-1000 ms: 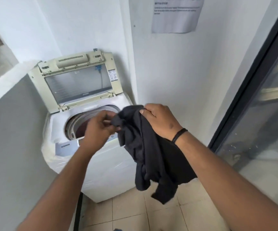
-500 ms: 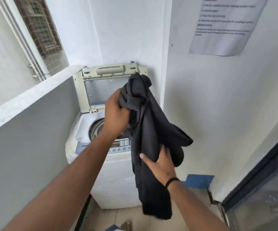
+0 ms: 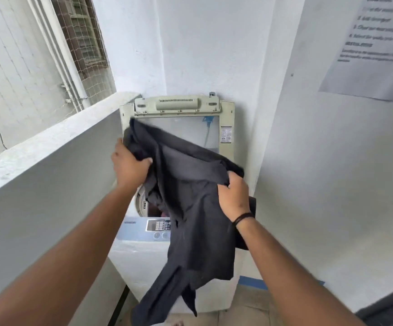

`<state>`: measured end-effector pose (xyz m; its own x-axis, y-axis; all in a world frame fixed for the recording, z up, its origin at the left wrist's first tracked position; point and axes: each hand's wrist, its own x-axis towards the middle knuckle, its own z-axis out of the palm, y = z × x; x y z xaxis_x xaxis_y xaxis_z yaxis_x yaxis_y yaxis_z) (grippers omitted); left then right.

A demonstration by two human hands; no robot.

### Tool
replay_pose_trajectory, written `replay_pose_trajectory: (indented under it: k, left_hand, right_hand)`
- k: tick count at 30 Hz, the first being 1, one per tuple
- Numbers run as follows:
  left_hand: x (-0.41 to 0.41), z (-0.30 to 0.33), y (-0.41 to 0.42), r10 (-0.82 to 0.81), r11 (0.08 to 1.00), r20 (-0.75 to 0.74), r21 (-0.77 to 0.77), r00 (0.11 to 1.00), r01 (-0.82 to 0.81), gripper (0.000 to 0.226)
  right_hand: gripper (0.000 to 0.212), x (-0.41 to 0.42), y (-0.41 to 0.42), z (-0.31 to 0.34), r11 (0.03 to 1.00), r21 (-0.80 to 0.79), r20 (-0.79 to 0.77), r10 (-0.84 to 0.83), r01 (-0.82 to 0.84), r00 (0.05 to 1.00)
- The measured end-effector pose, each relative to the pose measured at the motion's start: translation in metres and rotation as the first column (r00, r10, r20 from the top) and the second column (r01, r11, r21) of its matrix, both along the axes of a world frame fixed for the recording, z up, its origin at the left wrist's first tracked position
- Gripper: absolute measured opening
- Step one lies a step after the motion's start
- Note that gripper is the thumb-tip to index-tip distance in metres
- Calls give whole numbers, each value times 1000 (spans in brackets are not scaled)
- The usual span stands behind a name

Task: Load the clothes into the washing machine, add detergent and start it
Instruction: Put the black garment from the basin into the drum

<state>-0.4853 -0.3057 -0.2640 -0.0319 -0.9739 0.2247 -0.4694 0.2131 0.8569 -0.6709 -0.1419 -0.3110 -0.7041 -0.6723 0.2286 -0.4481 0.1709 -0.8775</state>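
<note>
Above the washing machine (image 3: 167,255), the left hand (image 3: 129,167) grips the dark shirt (image 3: 190,208) high; the right hand (image 3: 234,198) clutches it lower. It hangs lengthwise over the drum opening (image 3: 143,203), nearer the left hand.

Both arms outstretched, left hand (image 3: 129,167) and right hand (image 3: 234,198) seemingly fisted.
</note>
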Motion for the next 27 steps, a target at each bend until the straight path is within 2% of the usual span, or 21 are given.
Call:
replay_pose_trajectory:
  k: [1,3,5,7,10,11,13,15,17,19,21,23,24,25,27]
  left_hand:
    - [4,-17,-1,16,999,34,28,999,-17,81]
    - [12,-56,1,-71,987,65,151,995,61,48]
    - [14,-94,7,-342,877,119,398,932,270,31]
    - [10,-127,13,-522,770,166,513,837,379,29]
    - [-4,-158,15,-572,751,249,542,781,378,45]
    - [-9,-161,16,-572,766,311,532,759,360,44]
    - [-15,-172,12,-558,798,400,500,727,337,40]
    - [-17,-180,8,-547,813,427,478,720,334,35]
    - [-19,-186,5,-535,826,445,453,718,335,27]
    - [-21,-188,3,-528,830,421,438,737,344,14]
    - [-23,-186,0,-536,804,340,485,773,344,10]
    - [-30,-181,-5,-507,755,158,555,847,349,13]
    - [-34,-176,-9,-473,739,65,572,879,356,15]
    - [-38,-172,-12,-431,746,-7,560,903,360,16]
    - [-45,-158,-19,-344,801,-103,486,933,349,13]
  right_hand:
    - [10,-4,-12,5,1000,10,-19,1,-1,1000]
    - [10,-11,-40,6,999,48,-24,-1,2,1000]
    - [8,-15,-65,-1,996,88,24,14,-16,1000]
    - [12,-17,-87,-15,979,131,128,142,-159,982]
    - [69,-17,-106,-38,896,227,255,324,-382,911]
    - [75,-16,-105,-40,874,258,283,339,-412,897]
    - [69,-20,-105,-49,877,287,298,300,-385,906]
    - [62,-24,-96,-53,904,351,197,183,-244,963]
    - [64,-28,-82,-58,879,460,76,101,-125,992]
    - [82,-27,-64,-68,787,598,86,127,-153,988]
    - [103,-16,-47,-76,636,729,144,219,-253,965]
    - [109,-3,-42,-91,464,852,91,326,-243,941]
    - [104,3,-43,-100,413,888,37,369,-200,929]
    - [95,8,-45,-109,422,892,-16,394,-165,919]
    - [70,11,-53,-119,576,789,-12,364,-215,931]
